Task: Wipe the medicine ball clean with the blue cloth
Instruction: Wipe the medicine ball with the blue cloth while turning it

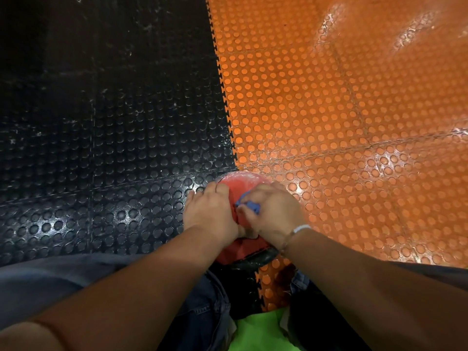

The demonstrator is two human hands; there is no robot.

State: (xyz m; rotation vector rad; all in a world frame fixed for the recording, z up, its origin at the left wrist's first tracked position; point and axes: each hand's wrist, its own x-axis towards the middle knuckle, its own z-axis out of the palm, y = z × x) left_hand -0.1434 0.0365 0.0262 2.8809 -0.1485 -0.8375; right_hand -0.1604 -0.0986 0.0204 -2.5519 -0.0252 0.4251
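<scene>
Both forearms reach in from the bottom edge, over dark jeans (207,300) and a bright green garment (260,330). White bead bracelet (300,228) on the right wrist.

Medicine ball (229,191) sits on the floor just ahead of the knees, right on the toothed seam where the black studded mat (101,122) meets the orange studded mat (329,110). Ball is red, matte. A black band or panel shows along its near lower side, with whitish smears on it. The far top of the ball carries a pale, chalky white film; the red around the hands looks cleaner. Most of the ball is hidden under the two hands.

Left hand (210,211) lies flat on the ball's left side, fingers fairly straight and spread over the curve, gripping nothing.

Right hand (272,211) is on the ball's top right, fingers curled round the blue cloth (249,206), which is bunched small. Only a crumpled bit of the cloth pokes out between thumb and fingers, touching the red surface. The two hands sit close, nearly touching at the thumbs.

Both mats are glossy, with glare patches and pale scuffs.
</scene>
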